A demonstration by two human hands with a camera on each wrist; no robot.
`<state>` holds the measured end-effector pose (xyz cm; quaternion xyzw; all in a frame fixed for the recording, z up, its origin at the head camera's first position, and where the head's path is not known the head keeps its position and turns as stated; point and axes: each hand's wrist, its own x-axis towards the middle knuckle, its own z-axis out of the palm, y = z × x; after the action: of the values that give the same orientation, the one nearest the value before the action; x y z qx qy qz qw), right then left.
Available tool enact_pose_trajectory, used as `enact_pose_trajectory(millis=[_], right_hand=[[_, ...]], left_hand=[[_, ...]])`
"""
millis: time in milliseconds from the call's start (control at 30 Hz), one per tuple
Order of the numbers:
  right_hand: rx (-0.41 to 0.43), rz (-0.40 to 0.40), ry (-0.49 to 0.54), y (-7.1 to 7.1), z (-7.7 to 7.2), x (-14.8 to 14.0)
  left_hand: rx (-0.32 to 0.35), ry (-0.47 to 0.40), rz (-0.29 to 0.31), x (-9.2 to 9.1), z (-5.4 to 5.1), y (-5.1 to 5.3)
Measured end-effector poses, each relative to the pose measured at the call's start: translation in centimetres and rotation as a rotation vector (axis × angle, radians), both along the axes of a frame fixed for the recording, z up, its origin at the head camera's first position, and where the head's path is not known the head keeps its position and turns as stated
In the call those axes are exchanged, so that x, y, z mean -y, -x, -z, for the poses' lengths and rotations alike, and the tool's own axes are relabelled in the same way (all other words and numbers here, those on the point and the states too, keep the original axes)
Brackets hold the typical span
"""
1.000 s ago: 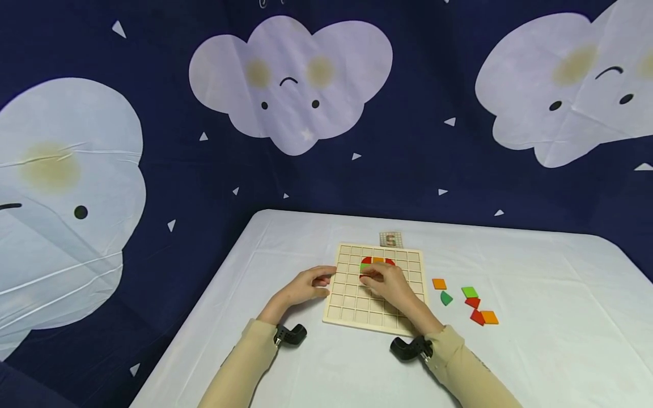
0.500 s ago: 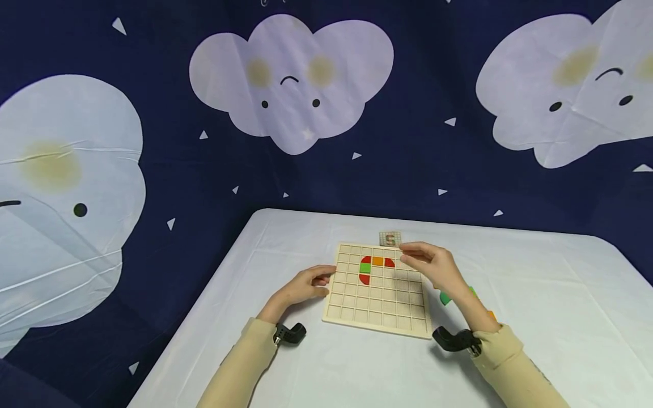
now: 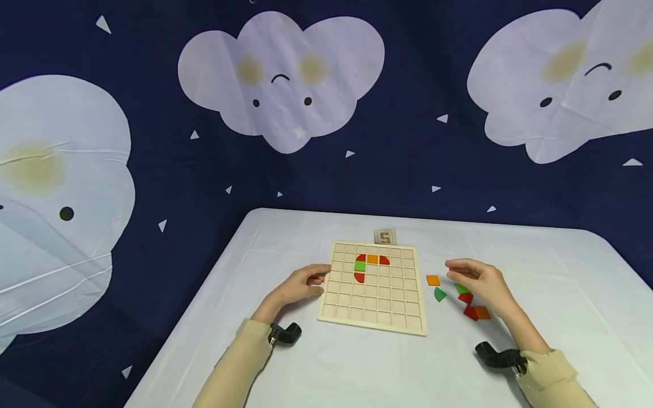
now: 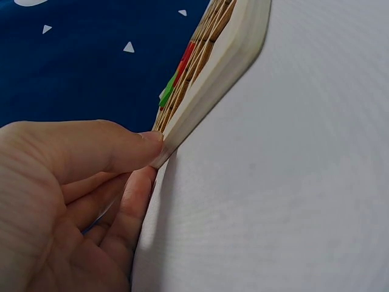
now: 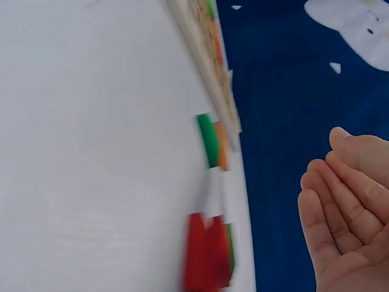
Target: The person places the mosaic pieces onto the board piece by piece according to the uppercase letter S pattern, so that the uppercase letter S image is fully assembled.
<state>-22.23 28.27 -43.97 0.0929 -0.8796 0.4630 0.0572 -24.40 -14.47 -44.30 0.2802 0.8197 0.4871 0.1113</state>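
A square wooden grid board (image 3: pixel 377 300) lies on the white table. Set in its cells are a red quarter-round tile (image 3: pixel 385 260), an orange square tile (image 3: pixel 372 259), a green square tile (image 3: pixel 360 266) and two more red tiles. My left hand (image 3: pixel 298 284) rests at the board's left edge, thumb and fingers touching the rim (image 4: pixel 200 88). Right of the board, my right hand (image 3: pixel 484 283) hovers over loose tiles, fingers loosely bent and holding nothing. Near it are an orange square (image 3: pixel 433 280), a dark green quarter-round (image 3: pixel 440 294) and red pieces (image 3: pixel 470 312).
A small gridded card (image 3: pixel 385 237) with an S-shaped figure lies behind the board. Another orange tile (image 3: pixel 482 313) and a light green tile (image 3: pixel 462 289) lie partly shaded under the right hand. A dark blue cloud-patterned cloth (image 3: pixel 306 181) hangs behind the table.
My right hand has lifted off the board and swung right to the loose tiles, uncovering the red tile at the lower left of the figure. The left hand stays at the board's edge.
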Motion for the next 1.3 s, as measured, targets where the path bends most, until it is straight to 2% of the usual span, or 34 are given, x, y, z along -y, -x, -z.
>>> enact_pose_trajectory(millis=[200, 267, 367, 433, 467, 600, 700, 900, 1100, 1200, 1300], right_hand=[[-0.053, -0.027, -0.063, 0.6, 1.6, 0.1], [-0.069, -0.032, -0.103, 0.8, 2.0, 0.2], [-0.070, -0.037, -0.159, 1.2, 2.7, 0.2], [-0.079, -0.040, -0.198, 1.3, 3.2, 0.2], [-0.087, -0.042, -0.214, 1.3, 3.4, 0.2], [-0.148, -0.055, -0.262, 1.5, 3.8, 0.2], [-0.185, -0.066, -0.279, 1.6, 3.9, 0.2], [-0.226, -0.064, -0.292, 1.8, 4.3, 0.4], [-0.186, -0.036, -0.281, 1.7, 3.9, 0.5], [-0.183, -0.009, -0.243, 1.7, 3.1, 0.4], [-0.220, 0.011, -0.200, 1.8, 2.0, 0.4]], left_hand=[[-0.003, -0.001, -0.014, 0.5, 2.6, 1.4], [-0.002, 0.000, -0.018, 0.5, 2.8, 1.5], [-0.005, -0.005, -0.014, 0.6, 2.9, 1.6], [0.002, -0.013, -0.004, 0.4, 2.1, 1.2], [-0.004, -0.013, 0.001, 0.3, 2.1, 1.2], [0.006, -0.020, 0.018, -0.1, 0.5, 0.3], [0.004, -0.015, 0.024, -0.1, 0.3, 0.3], [-0.001, 0.008, -0.010, 0.3, 2.7, 1.6], [0.005, 0.005, -0.016, 0.4, 2.9, 1.7], [-0.001, 0.008, -0.014, 0.4, 2.9, 1.7], [-0.007, 0.013, -0.019, 0.5, 2.8, 1.7]])
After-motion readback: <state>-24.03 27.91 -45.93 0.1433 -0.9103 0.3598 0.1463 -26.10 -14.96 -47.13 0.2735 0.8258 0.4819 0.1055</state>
